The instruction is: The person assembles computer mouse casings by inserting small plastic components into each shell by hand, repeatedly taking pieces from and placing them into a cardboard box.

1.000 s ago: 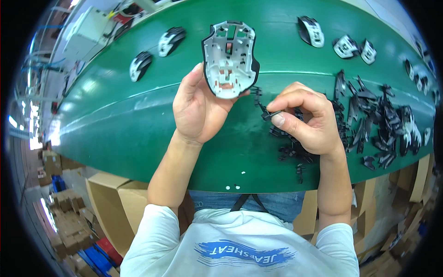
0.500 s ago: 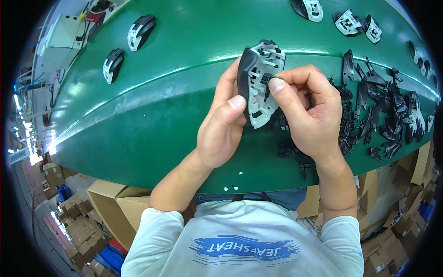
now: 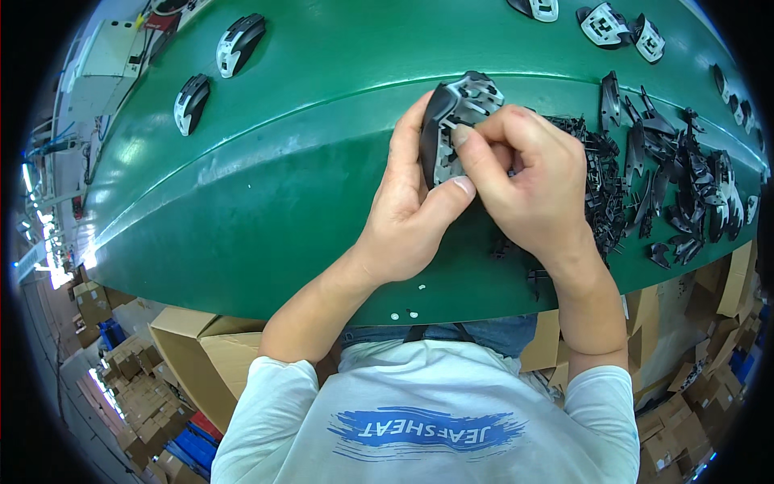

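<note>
My left hand (image 3: 407,222) is wrapped round a mouse shell (image 3: 433,137), black along its outer side and pale grey inside, tilted with its ribbed hollow toward me. The left thumb lies across the shell's lower end. Thumb and index finger of my right hand (image 3: 532,181) are pinched and pressed into the hollow near its middle. A small black plastic part, plain half a second ago in that pinch, is now mostly hidden by the fingers. Beside my right hand lies a heap of small black plastic parts (image 3: 605,194) on the green table (image 3: 242,234).
Larger curved black pieces (image 3: 657,173) are piled farther right. Black-and-white mouse shells lie at the far left, such as one shell (image 3: 240,47), and at the far right, such as another (image 3: 605,26). Tiny white bits (image 3: 395,316) sit by the near edge. Cardboard boxes (image 3: 189,343) stand below.
The right fingers have pushed deeper into the shell, covering the small black part. My left thumb has shifted from the shell's side to its lower end, and the shell has turned slightly.
</note>
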`<action>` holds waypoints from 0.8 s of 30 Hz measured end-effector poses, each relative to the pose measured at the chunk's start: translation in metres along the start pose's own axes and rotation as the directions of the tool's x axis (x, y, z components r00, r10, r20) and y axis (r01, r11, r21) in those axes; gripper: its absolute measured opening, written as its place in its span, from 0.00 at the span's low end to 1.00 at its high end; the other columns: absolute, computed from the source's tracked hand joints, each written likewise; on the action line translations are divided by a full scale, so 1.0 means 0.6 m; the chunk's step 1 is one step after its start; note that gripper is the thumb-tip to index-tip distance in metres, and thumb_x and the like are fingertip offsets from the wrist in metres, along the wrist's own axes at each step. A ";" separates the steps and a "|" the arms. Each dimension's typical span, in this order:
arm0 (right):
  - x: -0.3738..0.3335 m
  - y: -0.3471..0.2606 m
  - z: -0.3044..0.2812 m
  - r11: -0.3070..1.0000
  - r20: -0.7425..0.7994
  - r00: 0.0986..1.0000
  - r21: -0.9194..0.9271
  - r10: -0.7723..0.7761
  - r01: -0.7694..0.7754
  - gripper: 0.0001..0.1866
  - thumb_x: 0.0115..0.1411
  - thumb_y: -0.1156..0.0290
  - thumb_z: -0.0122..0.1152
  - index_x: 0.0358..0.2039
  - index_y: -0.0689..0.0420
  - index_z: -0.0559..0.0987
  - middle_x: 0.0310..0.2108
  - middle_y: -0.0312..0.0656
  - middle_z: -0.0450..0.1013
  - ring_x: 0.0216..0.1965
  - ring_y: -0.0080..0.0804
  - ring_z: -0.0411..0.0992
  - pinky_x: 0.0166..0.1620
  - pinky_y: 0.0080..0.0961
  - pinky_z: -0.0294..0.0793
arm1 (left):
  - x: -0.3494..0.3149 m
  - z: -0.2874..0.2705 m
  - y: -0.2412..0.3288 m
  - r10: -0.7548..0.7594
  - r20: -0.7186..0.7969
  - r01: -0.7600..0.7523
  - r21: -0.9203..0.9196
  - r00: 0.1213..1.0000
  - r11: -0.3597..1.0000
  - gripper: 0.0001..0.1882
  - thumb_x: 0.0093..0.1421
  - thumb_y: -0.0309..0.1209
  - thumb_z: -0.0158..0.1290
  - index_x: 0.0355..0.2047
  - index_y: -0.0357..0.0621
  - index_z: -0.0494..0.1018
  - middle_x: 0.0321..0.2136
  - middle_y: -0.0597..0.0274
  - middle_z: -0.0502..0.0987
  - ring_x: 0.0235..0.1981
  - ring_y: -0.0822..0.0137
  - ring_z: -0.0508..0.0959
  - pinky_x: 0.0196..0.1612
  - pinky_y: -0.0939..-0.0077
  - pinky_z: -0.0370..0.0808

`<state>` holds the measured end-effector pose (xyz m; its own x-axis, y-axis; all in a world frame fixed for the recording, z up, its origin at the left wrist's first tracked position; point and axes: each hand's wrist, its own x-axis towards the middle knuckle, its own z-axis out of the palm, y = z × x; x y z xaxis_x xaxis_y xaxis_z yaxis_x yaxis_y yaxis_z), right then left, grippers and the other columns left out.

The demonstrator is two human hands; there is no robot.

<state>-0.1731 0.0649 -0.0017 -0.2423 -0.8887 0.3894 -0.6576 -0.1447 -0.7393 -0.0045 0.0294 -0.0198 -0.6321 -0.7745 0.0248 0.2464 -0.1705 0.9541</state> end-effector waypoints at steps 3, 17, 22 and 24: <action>-0.001 0.002 -0.008 1.000 -0.010 1.000 0.003 -0.011 0.011 0.10 0.59 0.70 0.74 0.25 0.55 0.80 0.19 0.37 0.73 0.17 0.35 0.71 0.24 0.33 0.71 | 0.003 0.002 -0.011 0.106 -0.004 -0.102 0.243 0.994 0.965 0.38 0.70 0.18 0.50 0.78 0.38 0.51 0.66 0.48 0.70 0.65 0.59 0.74 0.70 0.64 0.69; -0.002 -0.004 -0.007 0.969 0.003 0.978 -0.135 -0.210 0.209 0.09 0.57 0.72 0.74 0.25 0.54 0.80 0.19 0.33 0.72 0.18 0.31 0.69 0.27 0.32 0.63 | 0.000 0.003 -0.012 0.068 -0.153 -0.039 0.186 0.986 0.982 0.30 0.73 0.18 0.49 0.73 0.36 0.58 0.60 0.52 0.75 0.59 0.64 0.79 0.63 0.66 0.77; -0.004 -0.005 -0.002 0.961 -0.039 0.972 -0.162 -0.234 0.225 0.09 0.55 0.73 0.73 0.24 0.54 0.78 0.18 0.33 0.70 0.18 0.31 0.67 0.27 0.32 0.63 | -0.001 0.007 -0.027 0.209 -0.161 -0.150 0.315 0.965 0.937 0.30 0.72 0.19 0.51 0.72 0.34 0.59 0.60 0.45 0.75 0.59 0.57 0.79 0.63 0.63 0.76; -0.004 -0.004 0.000 0.969 -0.041 0.977 -0.144 -0.207 0.200 0.09 0.56 0.73 0.73 0.24 0.54 0.78 0.18 0.33 0.70 0.17 0.32 0.67 0.26 0.32 0.64 | 0.001 0.011 -0.028 0.223 -0.179 -0.165 0.288 0.958 0.943 0.29 0.72 0.18 0.51 0.72 0.33 0.59 0.60 0.46 0.75 0.59 0.57 0.79 0.62 0.63 0.76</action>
<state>-0.1711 0.0675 -0.0007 -0.1296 -0.8208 0.5563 -0.7884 -0.2550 -0.5599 -0.0139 0.0356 -0.0341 -0.4192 -0.8893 0.1826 0.1249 0.1427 0.9819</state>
